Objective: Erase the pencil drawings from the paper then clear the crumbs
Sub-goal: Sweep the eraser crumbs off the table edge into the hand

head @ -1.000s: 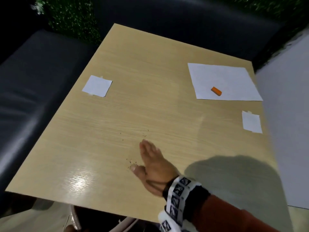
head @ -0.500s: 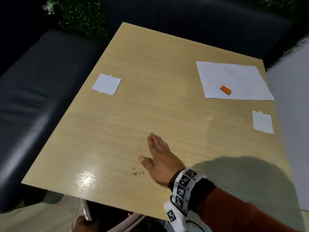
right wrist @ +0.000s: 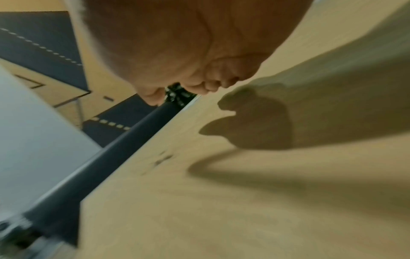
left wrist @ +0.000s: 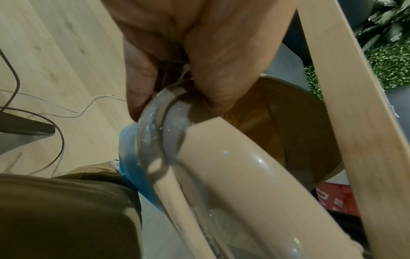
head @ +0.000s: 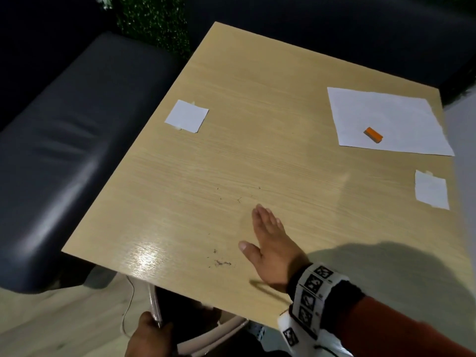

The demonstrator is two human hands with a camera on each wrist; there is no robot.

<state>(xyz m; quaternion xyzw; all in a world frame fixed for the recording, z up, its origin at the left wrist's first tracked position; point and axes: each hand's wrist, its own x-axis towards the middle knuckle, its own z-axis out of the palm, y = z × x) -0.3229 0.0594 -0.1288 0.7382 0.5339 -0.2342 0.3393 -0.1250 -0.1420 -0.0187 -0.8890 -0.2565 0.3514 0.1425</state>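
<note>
My right hand [head: 268,238] stands on its edge on the wooden table [head: 257,104], fingers straight and together, thumb out. A small pile of dark eraser crumbs [head: 220,262] lies just left of the thumb, near the table's front edge; the blurred crumbs [right wrist: 163,158] also show in the right wrist view. A few stray crumbs [head: 239,199] lie beyond the fingertips. The white paper [head: 386,117] sits at the far right with the orange eraser [head: 373,134] on it. Below the front edge my left hand [head: 152,331] grips the rim of a lined bin [left wrist: 155,122].
Two small white paper squares are taped down, one at the left [head: 186,115] and one at the right edge [head: 431,189]. A dark padded bench [head: 64,150] runs along the table's left side. Cables lie on the floor [left wrist: 55,112].
The crumb pile has been swept closer to the front edge, and my right hand now sits slightly to its right. My left hand has come into view under the edge with the bin.
</note>
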